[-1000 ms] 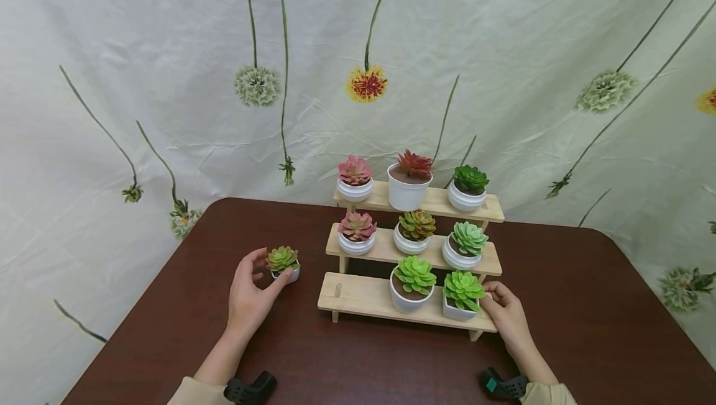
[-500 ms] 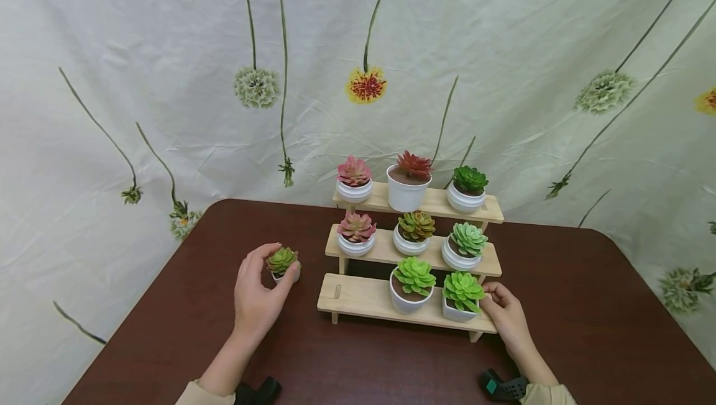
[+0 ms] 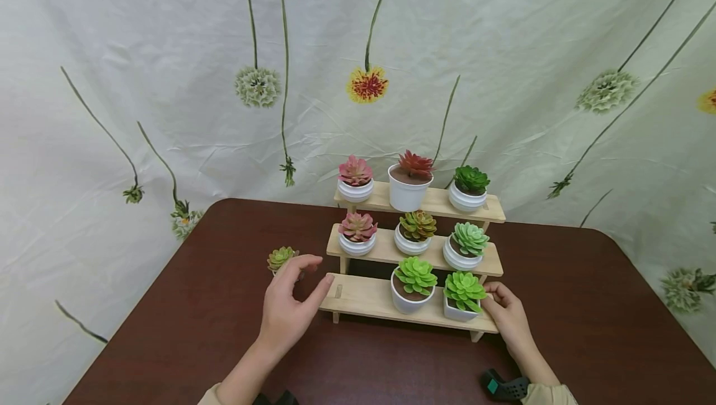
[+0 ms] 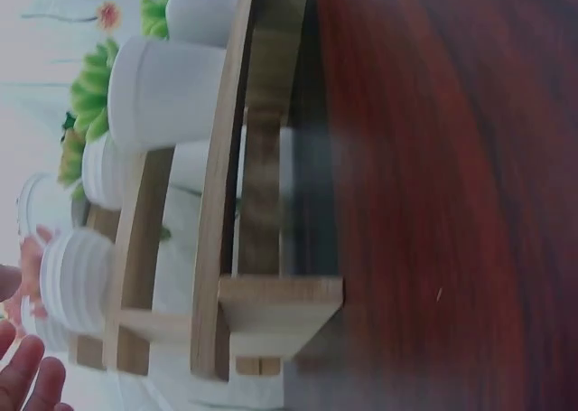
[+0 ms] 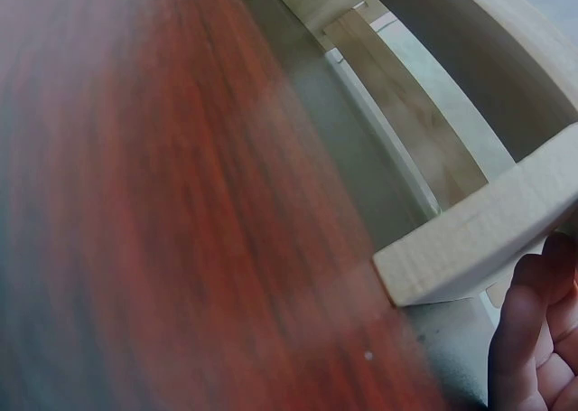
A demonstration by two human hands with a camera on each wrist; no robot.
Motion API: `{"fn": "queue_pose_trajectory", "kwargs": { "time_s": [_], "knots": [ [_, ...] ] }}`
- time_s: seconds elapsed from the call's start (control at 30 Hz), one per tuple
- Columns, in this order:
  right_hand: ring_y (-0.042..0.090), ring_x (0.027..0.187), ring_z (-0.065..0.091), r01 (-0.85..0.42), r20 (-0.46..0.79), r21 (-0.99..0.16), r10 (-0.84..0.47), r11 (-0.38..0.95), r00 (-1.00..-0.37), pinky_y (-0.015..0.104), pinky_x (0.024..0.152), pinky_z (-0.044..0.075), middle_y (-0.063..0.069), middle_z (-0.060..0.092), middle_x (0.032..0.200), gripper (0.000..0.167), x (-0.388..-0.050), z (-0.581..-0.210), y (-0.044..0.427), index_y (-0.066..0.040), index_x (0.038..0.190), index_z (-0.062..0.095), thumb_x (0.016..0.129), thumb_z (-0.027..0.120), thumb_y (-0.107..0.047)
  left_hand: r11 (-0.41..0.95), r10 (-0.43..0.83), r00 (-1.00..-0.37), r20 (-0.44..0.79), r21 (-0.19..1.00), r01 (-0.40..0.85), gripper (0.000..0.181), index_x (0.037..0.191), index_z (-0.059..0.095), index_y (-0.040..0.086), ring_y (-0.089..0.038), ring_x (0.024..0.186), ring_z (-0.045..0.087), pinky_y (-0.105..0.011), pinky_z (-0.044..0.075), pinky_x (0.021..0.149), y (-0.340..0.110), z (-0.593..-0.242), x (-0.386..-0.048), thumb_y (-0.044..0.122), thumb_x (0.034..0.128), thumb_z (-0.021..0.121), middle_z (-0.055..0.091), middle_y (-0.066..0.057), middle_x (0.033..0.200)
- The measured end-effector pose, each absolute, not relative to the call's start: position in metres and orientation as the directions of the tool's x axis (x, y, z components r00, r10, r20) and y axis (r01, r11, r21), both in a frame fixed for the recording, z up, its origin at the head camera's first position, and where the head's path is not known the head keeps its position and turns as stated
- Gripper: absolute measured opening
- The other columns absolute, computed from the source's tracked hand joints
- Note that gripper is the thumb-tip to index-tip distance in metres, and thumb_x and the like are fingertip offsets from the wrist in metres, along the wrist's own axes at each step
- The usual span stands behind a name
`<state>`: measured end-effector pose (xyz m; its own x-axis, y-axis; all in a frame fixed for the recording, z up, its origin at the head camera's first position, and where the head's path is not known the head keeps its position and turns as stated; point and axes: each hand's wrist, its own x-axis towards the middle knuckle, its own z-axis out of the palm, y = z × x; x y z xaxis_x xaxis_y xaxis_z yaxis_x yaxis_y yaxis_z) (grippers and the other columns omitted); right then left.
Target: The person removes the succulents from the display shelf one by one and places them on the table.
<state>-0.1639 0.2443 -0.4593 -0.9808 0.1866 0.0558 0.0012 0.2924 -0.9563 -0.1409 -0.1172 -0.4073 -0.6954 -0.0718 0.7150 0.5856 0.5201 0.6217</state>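
A three-step wooden stand (image 3: 363,296) holds rows of potted artificial succulents. My left hand (image 3: 288,312) is at the stand's left end, thumb and fingers apart, holding nothing; its fingertips (image 4: 32,375) show at the edge of the left wrist view. Behind it a small green succulent (image 3: 281,258) stands on the table, its pot mostly hidden. My right hand (image 3: 509,318) holds the right end of the bottom step, beside a bright green succulent in a square white pot (image 3: 460,312). In the right wrist view its curled fingers (image 5: 524,339) are against the stand's end.
On the bottom step stands another bright green succulent (image 3: 414,276). Pink, brownish and pale green ones fill the middle step; pink, red (image 3: 415,164) and dark green ones the top. A flowered cloth (image 3: 184,32) hangs behind the dark red table (image 3: 565,305).
My left hand has let go of the small green succulent and moved right, toward the stand's bottom step. The right hand and the stand have stayed in place.
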Motion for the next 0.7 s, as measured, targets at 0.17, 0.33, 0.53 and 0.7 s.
{"fn": "queue_pose_trajectory", "kwargs": {
  "time_s": [0.17, 0.33, 0.53, 0.7],
  "knots": [
    [0.007, 0.055, 0.050, -0.001, 0.058, -0.956, 0.185, 0.293, -0.981, 0.022, 0.052, 0.041, -0.006, 0.058, 0.068, 0.011, -0.164, -0.460, 0.245, 0.004, 0.096, 0.055, 0.087, 0.057, -0.002, 0.504, 0.021, -0.712, 0.702, 0.607, 0.614, 0.034, 0.106, 0.064, 0.015, -0.012, 0.093, 0.057, -0.030, 0.047, 0.078, -0.104, -0.412, -0.137, 0.012, 0.0758, 0.078, 0.064, 0.003, 0.102],
    [0.007, 0.055, 0.049, 0.003, 0.055, -0.954, 0.184, 0.300, -0.981, 0.022, 0.051, 0.041, -0.006, 0.057, 0.068, 0.012, -0.164, -0.460, 0.245, 0.005, 0.097, 0.055, 0.087, 0.057, -0.002, 0.489, 0.118, -0.721, 0.682, 0.592, 0.640, 0.036, 0.108, 0.063, 0.011, -0.011, 0.093, 0.057, -0.033, 0.049, 0.077, -0.091, -0.418, -0.133, 0.016, 0.0760, 0.078, 0.064, -0.002, 0.099],
    [0.007, 0.055, 0.049, 0.007, 0.049, -0.955, 0.181, 0.297, -0.982, 0.022, 0.052, 0.041, -0.006, 0.057, 0.068, 0.012, -0.164, -0.460, 0.245, 0.005, 0.097, 0.055, 0.087, 0.057, -0.002, 0.482, 0.192, -0.769, 0.610, 0.624, 0.616, 0.045, 0.116, 0.060, 0.008, -0.011, 0.098, 0.057, -0.032, 0.048, 0.082, -0.079, -0.426, -0.130, 0.022, 0.0770, 0.078, 0.063, -0.002, 0.104],
    [0.007, 0.056, 0.050, 0.000, 0.055, -0.955, 0.177, 0.297, -0.983, 0.022, 0.052, 0.041, -0.005, 0.057, 0.068, 0.012, -0.164, -0.460, 0.245, 0.005, 0.097, 0.054, 0.087, 0.057, -0.002, 0.469, 0.226, -0.811, 0.539, 0.670, 0.576, 0.053, 0.121, 0.057, 0.008, -0.012, 0.103, 0.057, -0.033, 0.046, 0.086, -0.070, -0.428, -0.129, 0.027, 0.0762, 0.078, 0.061, -0.001, 0.114]
  ]
}}
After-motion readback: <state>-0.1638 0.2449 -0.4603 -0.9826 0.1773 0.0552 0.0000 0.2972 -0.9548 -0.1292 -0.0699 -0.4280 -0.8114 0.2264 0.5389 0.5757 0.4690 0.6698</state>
